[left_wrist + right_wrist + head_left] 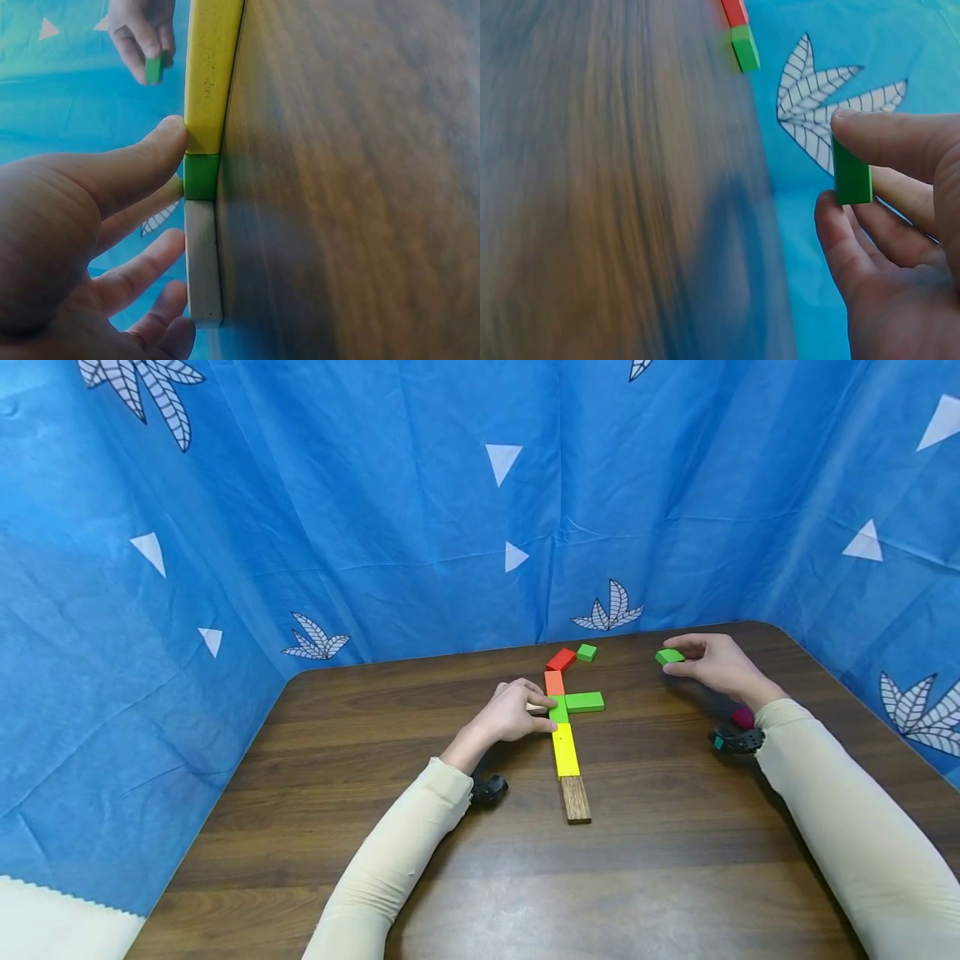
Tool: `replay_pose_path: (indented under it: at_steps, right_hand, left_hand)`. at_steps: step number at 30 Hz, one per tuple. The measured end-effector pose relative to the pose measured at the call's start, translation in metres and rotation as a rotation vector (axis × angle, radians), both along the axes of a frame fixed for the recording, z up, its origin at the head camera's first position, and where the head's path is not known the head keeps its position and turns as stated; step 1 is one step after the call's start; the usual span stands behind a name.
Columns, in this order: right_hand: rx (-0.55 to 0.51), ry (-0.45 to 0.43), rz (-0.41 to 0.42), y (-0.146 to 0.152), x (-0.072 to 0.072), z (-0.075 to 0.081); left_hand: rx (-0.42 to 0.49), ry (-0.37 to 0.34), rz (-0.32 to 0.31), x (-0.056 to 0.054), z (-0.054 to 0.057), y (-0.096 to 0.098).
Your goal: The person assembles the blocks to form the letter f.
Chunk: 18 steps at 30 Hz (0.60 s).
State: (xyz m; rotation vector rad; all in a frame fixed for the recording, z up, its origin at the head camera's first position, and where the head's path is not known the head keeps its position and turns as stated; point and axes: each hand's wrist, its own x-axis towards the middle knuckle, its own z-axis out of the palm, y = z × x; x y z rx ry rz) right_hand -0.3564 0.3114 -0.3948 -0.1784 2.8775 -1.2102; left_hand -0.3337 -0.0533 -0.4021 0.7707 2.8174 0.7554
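My right hand (716,662) pinches a small green block (853,176) between thumb and fingers, over the far right part of the table. My left hand (512,710) rests its fingertips along the top of a row of flat-lying blocks. Its index finger touches a green block (200,178), with the thumb tip at the edge of the adjoining yellow block (206,82). The other fingers lie along a pale block (202,259), mostly hidden in the head view. A brown wooden block (576,800) continues the row at its near end, and an orange block (554,682) at its far end.
Another green block (584,702) sticks out to the right of the row. Farther back lie a red block (561,659) and a small green block (587,652). A magenta object (743,717) sits partly hidden by the right wrist. Blue curtain (420,527) borders the table (360,752).
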Motion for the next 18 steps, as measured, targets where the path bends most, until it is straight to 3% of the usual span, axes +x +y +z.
replay_pose_path:
  at_steps: [18]
  right_hand:
    - [-0.057, -0.004, -0.034, -0.05, -0.023, -0.004]
  left_hand:
    - [-0.003, 0.008, -0.002, -0.001, -0.001, -0.001]
